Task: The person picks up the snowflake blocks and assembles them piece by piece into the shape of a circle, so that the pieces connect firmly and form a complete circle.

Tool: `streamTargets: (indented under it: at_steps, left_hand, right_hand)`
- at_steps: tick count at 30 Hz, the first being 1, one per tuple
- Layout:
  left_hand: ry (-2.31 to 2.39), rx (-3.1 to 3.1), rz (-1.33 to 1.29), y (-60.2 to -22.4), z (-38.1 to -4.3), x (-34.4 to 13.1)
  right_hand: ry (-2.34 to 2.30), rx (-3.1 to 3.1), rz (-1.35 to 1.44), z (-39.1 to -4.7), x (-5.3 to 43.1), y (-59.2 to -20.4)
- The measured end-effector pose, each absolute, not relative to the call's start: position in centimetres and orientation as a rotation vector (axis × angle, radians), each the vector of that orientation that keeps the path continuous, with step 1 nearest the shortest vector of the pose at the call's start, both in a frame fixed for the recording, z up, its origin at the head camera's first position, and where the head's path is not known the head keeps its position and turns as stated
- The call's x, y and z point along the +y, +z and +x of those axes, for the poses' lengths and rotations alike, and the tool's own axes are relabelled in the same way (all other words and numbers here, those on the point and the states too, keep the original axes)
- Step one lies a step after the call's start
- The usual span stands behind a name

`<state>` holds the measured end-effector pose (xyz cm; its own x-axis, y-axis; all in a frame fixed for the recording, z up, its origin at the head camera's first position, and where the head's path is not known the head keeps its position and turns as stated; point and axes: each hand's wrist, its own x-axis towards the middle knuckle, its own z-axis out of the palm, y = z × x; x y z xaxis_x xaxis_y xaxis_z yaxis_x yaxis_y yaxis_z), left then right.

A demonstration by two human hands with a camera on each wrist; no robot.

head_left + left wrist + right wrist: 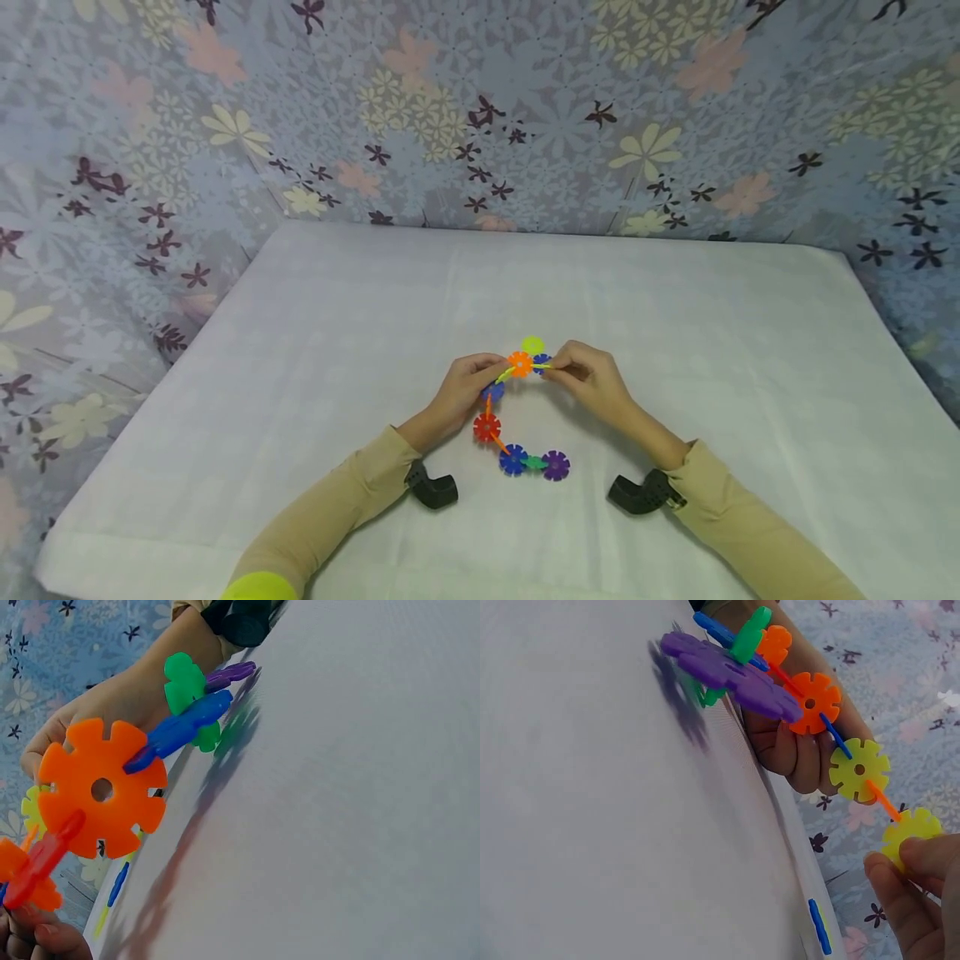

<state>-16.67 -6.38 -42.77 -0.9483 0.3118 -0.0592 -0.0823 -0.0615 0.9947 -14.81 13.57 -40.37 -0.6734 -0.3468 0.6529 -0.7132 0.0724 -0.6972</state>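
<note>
A chain of notched plastic discs, slotted edge to edge, hangs between my two hands. My left hand (459, 393) grips it near a blue disc (493, 392). The thumb and fingers of my right hand (596, 379) pinch the yellow disc (913, 829) at its upper end; an orange disc (520, 364) joins on beside that. From my left hand the chain curves down through a red disc (487, 427), a blue disc (513, 460) and a green disc (535, 462) to a purple disc (556, 466) at the free end.
Just beyond my hands, a loose yellow-green disc (532, 345) and a blue disc (820, 927) lie on the white-covered table (360, 292). Each wrist carries a black camera mount (433, 487). Behind the table hangs a floral cloth (555, 125).
</note>
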Motion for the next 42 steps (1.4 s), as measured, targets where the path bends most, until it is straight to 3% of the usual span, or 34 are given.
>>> streamTargets:
  at_steps: [9, 21, 33, 42]
  left_hand:
    - [2.118, 1.939, 0.29, -42.8, -16.6, -6.4]
    - [2.104, 1.886, 0.384, -43.2, -16.5, -6.4]
    - [2.218, 1.897, 0.33, -43.4, -16.6, -6.4]
    - [2.318, 1.816, 0.335, -43.4, -16.6, -6.3]
  right_hand:
    - [1.711, -1.987, 1.152, -14.9, 13.0, -40.4]
    - [1.765, -2.056, 0.958, -14.5, 13.1, -40.7]
    - [1.277, -2.446, 0.656, -17.1, 16.2, -41.8]
    - [1.018, -2.58, 0.742, -17.2, 16.6, -43.1]
